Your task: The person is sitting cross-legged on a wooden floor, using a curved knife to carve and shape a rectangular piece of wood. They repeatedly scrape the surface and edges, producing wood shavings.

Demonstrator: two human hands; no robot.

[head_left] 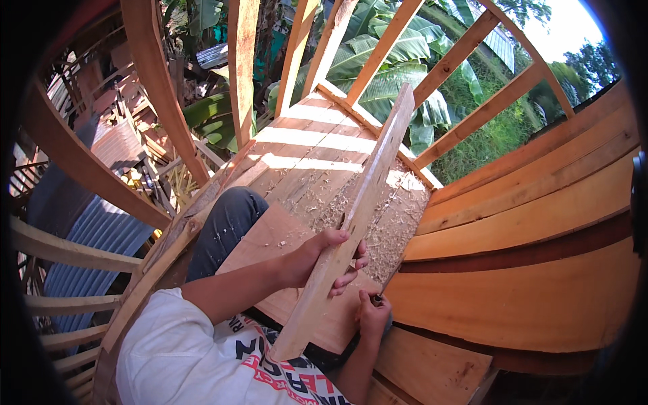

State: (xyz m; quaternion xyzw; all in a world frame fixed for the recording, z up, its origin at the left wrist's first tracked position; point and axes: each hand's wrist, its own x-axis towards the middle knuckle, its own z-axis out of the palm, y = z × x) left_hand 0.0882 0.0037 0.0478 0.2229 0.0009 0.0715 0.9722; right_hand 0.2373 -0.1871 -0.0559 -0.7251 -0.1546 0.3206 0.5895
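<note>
A long squared wooden post [378, 172] slants up and away from my lap, its near end close to my shirt. My left hand [324, 260] is wrapped around its lower half, thumb on top and fingertips showing on the right side. Dark notches are cut in the post just above that hand. To the right of the post, my right hand [373, 316] is closed around a small dark tool [376, 299]; only its rounded end shows, so its kind is unclear. Beneath both hands lies a flat wooden board [260, 246] across my legs.
Wood shavings [385, 236] cover the plank floor [297, 182]. Slatted wooden uprights [241, 74] rise at the left and far side, with banana leaves behind. Wide boards [520, 297] form the right side. Scrap wood and corrugated sheets [101, 243] lie beyond the left rail.
</note>
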